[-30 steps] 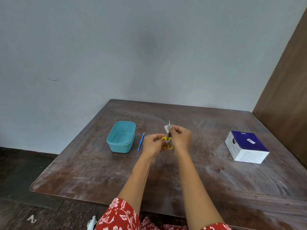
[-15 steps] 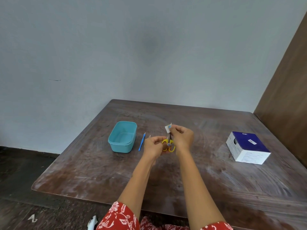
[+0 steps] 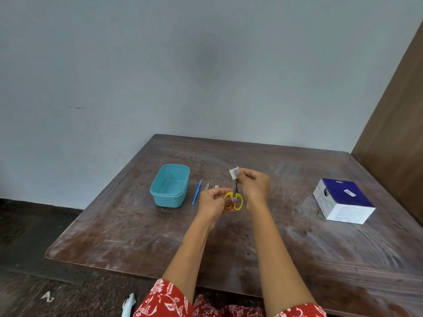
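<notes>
Small scissors with yellow handles [image 3: 235, 200] are held above the middle of the wooden table [image 3: 297, 248], blades pointing up. My left hand [image 3: 211, 202] grips the handles, with fingers through the loops. My right hand [image 3: 254, 186] pinches a small white packet [image 3: 233, 173] with a blue spot at the blade tips. The blades are mostly hidden behind my right hand's fingers.
An open teal plastic tub [image 3: 170, 185] stands left of my hands. A blue-handled tool [image 3: 196, 195], a thin metal blade [image 3: 207, 186] and a tiny scrap [image 3: 216, 186] lie beside it. A blue and white cardboard box [image 3: 343, 200] sits at the right. A brown panel [image 3: 393, 106] rises at the far right.
The scissors and both hands have dropped slightly and the white packet has tilted at the blade tips. The small blade and scrap left of my hands have come into view.
</notes>
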Motion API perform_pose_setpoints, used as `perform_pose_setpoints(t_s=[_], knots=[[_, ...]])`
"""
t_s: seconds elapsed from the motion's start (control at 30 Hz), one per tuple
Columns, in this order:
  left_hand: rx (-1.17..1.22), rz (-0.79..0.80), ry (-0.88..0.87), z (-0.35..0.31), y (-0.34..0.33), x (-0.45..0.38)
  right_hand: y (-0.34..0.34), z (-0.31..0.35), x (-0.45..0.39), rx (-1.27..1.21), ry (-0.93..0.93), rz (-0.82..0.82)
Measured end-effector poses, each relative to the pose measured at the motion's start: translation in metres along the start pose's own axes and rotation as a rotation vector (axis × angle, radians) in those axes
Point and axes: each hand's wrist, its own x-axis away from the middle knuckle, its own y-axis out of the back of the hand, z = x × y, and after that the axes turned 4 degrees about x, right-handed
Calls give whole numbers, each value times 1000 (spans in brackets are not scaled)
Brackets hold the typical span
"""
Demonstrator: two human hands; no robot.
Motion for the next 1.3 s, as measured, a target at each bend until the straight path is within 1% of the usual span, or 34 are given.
perform_pose_setpoints(t_s=[0.13, 0.3, 0.43, 0.6, 0.73, 0.9, 1.07, 1.2, 1.3], knots=[[27, -22, -7, -1, 0, -2, 3, -5, 5, 61, -6, 43], [95, -15, -13, 0, -1, -3, 5, -1, 4, 86, 21, 23], [134, -16, -32, -3, 0, -5, 11, -5, 3, 188, 28, 124], [138, -16, -34, -2, -2, -7, 12, -2, 3, 270, 84, 114], [170, -54, -50, -2, -2, -11, 16, -4, 2, 327, 103, 164], [166, -27, -42, -1, -4, -8, 15, -3, -1, 305, 89, 136], [168, -34, -56, -3, -2, -9, 17, -6, -1, 315, 66, 194], [142, -20, -42, -2, -3, -9, 15, -3, -1, 296, 77, 161], [155, -16, -52, -4, -2, -10, 15, 1, -1, 299, 79, 187]])
